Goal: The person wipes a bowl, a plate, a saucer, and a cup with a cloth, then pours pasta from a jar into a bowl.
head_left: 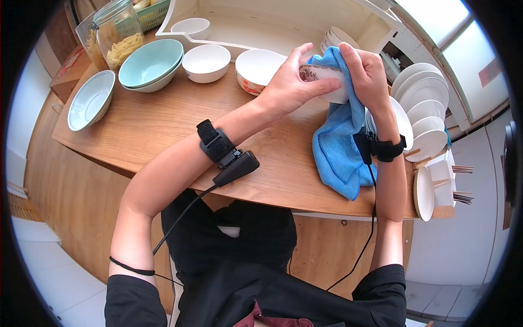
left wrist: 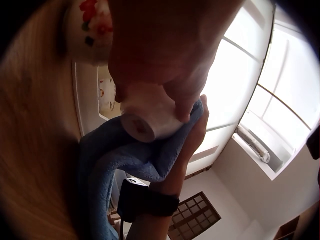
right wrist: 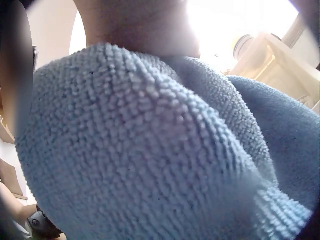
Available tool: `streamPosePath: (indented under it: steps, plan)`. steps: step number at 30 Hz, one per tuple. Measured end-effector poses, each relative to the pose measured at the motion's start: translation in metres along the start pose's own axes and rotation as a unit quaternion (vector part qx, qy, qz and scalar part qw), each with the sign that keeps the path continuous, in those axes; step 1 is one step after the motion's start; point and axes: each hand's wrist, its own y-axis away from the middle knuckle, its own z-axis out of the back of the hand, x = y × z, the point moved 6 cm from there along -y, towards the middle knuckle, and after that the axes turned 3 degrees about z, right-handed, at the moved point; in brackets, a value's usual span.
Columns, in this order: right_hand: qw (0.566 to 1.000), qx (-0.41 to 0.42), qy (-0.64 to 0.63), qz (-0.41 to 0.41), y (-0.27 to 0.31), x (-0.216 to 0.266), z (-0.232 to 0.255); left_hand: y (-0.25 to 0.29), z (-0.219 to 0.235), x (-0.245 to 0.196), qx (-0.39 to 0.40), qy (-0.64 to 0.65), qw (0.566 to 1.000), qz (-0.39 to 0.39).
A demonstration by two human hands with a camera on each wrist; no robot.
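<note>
A small white bowl with a dark floral pattern (head_left: pixel 330 76) is held above the table at the upper centre. My left hand (head_left: pixel 291 84) grips it from the left, thumb across its side; in the left wrist view the bowl's base (left wrist: pixel 139 128) shows below the left hand (left wrist: pixel 160 55). On the other side my right hand (head_left: pixel 368 76) holds a blue cloth (head_left: pixel 340 147) against the bowl, and the cloth hangs down onto the table. The cloth (right wrist: pixel 135 145) fills most of the right wrist view and hides the fingers there.
White bowls (head_left: pixel 206 64), a red-patterned bowl (head_left: pixel 256 68), stacked green bowls (head_left: pixel 151 64) and a pale bowl (head_left: pixel 91 101) stand along the left and back. A glass jar of pasta (head_left: pixel 122 46) is behind them. Plates in a rack (head_left: pixel 425 92) and chopsticks (head_left: pixel 463 169) are at the right.
</note>
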Motion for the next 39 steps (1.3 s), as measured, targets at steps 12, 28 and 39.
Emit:
streamPosePath:
  steps: [12,28,39]
  plan:
    - [0.989,-0.062,-0.132,-0.005,0.000,0.012,0.013,0.003,-0.013,0.003,0.103,0.196,0.972,0.079]
    - [0.977,-0.098,-0.186,-0.036,0.000,-0.001,0.025,0.003,-0.012,-0.001,0.125,0.178,0.974,0.066]
    - [0.990,-0.134,-0.018,-0.046,-0.003,-0.009,0.068,0.006,-0.009,-0.008,0.090,0.096,0.989,0.074]
